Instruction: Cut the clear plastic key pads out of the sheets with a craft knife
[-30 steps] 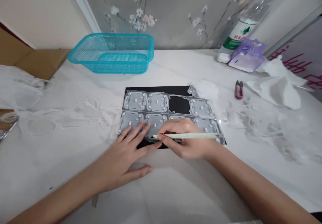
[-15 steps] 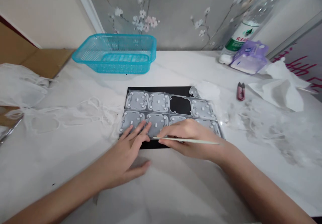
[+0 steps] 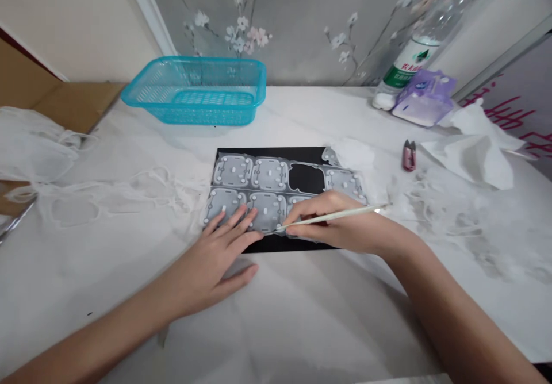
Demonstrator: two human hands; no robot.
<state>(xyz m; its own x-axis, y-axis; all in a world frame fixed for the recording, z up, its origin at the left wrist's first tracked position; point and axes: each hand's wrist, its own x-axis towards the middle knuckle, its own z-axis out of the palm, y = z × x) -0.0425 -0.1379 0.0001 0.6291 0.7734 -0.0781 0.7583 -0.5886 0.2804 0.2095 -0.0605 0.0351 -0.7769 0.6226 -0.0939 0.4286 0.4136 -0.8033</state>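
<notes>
Grey translucent rubbery pad sheet (image 3: 269,174), two rows of rounded square pads, one slot in the top row showing black. I've got it on a flat black rectangular card (image 3: 276,245), mid-way along the white mottled surface (image 3: 302,326). Head view only: left hand (image 3: 202,269) lies flat, fingers (image 3: 233,221) spread wide on the lower-left pads. Right hand (image 3: 334,226) has its fingers closed narrow around a thin pale pointed stick (image 3: 336,216), tip at a lower pad's edge. Sheet looks light, soft, bendy, maybe tacky; I'd judge the outer edge safest to grip. Turquoise plastic basket (image 3: 194,91) sits beyond.
</notes>
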